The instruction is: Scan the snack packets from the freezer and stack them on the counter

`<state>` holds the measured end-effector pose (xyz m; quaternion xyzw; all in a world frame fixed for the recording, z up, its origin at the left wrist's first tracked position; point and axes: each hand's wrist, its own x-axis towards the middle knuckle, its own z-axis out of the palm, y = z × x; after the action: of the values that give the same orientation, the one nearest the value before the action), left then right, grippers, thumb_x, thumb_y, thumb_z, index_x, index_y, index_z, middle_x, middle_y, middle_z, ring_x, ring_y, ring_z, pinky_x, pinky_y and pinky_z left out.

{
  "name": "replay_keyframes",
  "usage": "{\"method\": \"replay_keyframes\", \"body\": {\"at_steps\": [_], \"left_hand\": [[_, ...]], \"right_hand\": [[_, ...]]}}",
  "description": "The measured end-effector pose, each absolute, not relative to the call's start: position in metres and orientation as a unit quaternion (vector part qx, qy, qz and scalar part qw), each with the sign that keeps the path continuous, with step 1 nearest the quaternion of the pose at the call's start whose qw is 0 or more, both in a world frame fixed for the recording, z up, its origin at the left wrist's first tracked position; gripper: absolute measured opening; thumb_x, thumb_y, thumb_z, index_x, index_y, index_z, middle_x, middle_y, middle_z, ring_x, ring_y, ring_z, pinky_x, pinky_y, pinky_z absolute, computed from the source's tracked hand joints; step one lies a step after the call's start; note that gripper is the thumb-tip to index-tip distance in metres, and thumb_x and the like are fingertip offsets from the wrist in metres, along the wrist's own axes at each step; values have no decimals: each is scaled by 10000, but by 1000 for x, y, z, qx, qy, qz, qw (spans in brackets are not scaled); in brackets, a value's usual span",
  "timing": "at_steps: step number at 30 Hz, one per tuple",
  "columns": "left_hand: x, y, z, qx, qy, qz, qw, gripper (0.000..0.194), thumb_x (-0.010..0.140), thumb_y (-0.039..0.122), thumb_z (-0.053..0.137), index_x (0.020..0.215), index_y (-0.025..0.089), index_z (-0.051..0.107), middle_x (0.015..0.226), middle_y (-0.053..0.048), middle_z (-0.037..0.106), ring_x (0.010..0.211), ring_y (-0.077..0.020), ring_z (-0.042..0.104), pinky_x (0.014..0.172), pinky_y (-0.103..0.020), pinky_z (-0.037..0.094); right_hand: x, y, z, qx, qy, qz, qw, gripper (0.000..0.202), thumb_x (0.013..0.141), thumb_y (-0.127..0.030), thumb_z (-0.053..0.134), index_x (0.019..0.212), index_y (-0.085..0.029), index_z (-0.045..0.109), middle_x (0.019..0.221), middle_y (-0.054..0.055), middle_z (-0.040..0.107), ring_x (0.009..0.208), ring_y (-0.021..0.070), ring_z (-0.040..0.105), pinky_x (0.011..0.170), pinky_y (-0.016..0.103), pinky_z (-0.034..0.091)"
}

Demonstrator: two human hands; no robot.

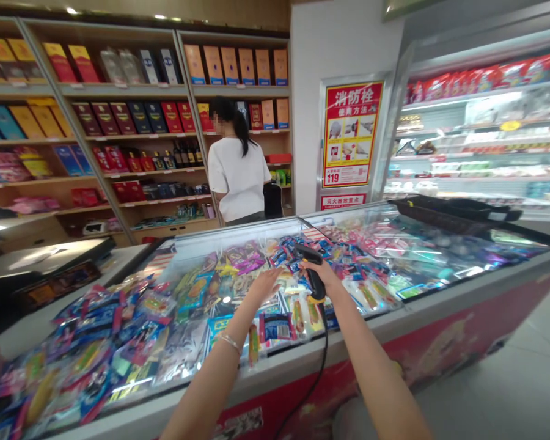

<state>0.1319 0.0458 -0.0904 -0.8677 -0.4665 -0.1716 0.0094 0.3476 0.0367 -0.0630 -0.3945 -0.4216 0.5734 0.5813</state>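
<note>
Scanner [316,282], black with yellow trim

White glare streaks the glass top [256,230], while the brightly lit shelves [486,96] at right seem slightly blurred.

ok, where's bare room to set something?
Narrow front rim between glass and red panel, right of right hand; floor tiles below that panel at right. Crowded: packet pile left of left hand; packets around scanner, on or under glass unclear.

shop: shelves [238,91] of boxed goods [229,65], lit display case [398,116], barcode scanner [318,284].
</note>
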Motion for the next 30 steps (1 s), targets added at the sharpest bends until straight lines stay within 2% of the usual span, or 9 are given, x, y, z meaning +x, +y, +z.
{"method": "replay_keyframes", "body": {"at_steps": [3,5,9,12,15,17,21,26,30], "left_hand": [[130,50,-99,-878,-443,-176,37,452,889,269,489,1341,241,483,1362,-88,545,1256,-197,500,1091,-367,340],[129,49,-98,-871,-454,-179,52,400,885,288,516,1282,242,533,1274,-91,601,1185,-206,545,1067,-370,362],[131,46,-92,-854,-490,-161,69,293,848,190,540,1130,206,616,1094,-109,645,1085,-226,570,996,-349,415],[130,44,-90,-832,-525,-172,51,269,848,183,513,1092,169,624,1075,-128,638,1088,-247,565,962,-365,441],[125,48,-92,-792,-566,-226,-31,332,890,233,453,1183,145,582,1130,-141,643,1082,-251,594,931,-372,466],[121,54,-93,-754,-582,-289,-92,408,909,238,413,1298,159,510,1229,-136,623,1138,-245,586,966,-382,453],[115,62,-96,-694,-575,-393,-181,503,914,252,391,1411,176,405,1379,-109,534,1288,-229,483,1066,-395,378],[115,57,-94,-725,-496,-431,-208,556,921,336,377,1461,210,334,1461,-63,440,1358,-194,393,1132,-367,294],[118,51,-90,-746,-463,-431,-210,582,921,381,374,1469,195,317,1464,-82,433,1361,-207,389,1141,-395,274]], "right_hand": [[349,44,-69,-411,-422,572,571,259,544,-249,828,684,-126,648,478,0,599,390,100,522,373,199,417],[349,47,-72,-402,-434,571,569,292,528,-248,840,705,-140,634,500,-7,608,395,106,534,374,204,423],[348,46,-78,-401,-449,569,560,334,521,-253,843,740,-162,608,560,-11,635,395,107,538,376,215,438],[347,41,-78,-424,-436,571,552,319,545,-258,827,741,-165,593,537,-21,611,407,110,543,382,216,447],[347,35,-74,-424,-437,569,553,331,543,-253,823,761,-171,587,526,-34,590,420,115,548,372,208,435],[347,32,-71,-421,-443,570,550,340,540,-257,822,773,-172,589,528,-36,590,420,114,546,363,203,421],[347,33,-73,-414,-443,575,550,329,549,-267,816,769,-167,593,537,-28,598,423,112,549,381,207,430],[347,38,-77,-398,-452,580,549,363,543,-268,817,801,-160,585,523,-40,584,398,113,538,381,219,429],[346,32,-71,-404,-437,581,555,400,537,-262,828,830,-171,571,542,-41,597,404,111,537,387,219,429]]}}
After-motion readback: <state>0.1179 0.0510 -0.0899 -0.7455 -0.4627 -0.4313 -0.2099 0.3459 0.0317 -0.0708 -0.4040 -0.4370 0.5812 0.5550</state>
